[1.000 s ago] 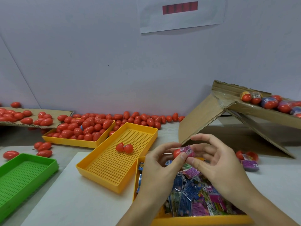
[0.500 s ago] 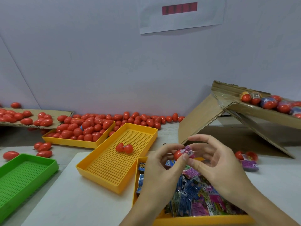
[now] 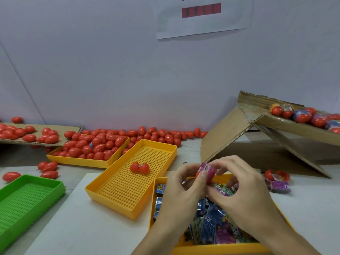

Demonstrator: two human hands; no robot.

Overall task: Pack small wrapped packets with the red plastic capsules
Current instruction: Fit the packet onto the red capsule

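At lower centre, both hands' fingers [image 3: 202,176] pinch a pink packet [image 3: 207,169] against a red capsule [image 3: 197,174].

Bare surface [image 3: 73,227] is left open between the green tray [image 3: 27,201] and the perforated yellow tray [image 3: 132,181]. The near centre is occupied by the packet tray [image 3: 220,250], over which both hands are held. The right is blocked by a leaning cardboard box [image 3: 226,133]; the rear is lined with red capsules [image 3: 156,133].
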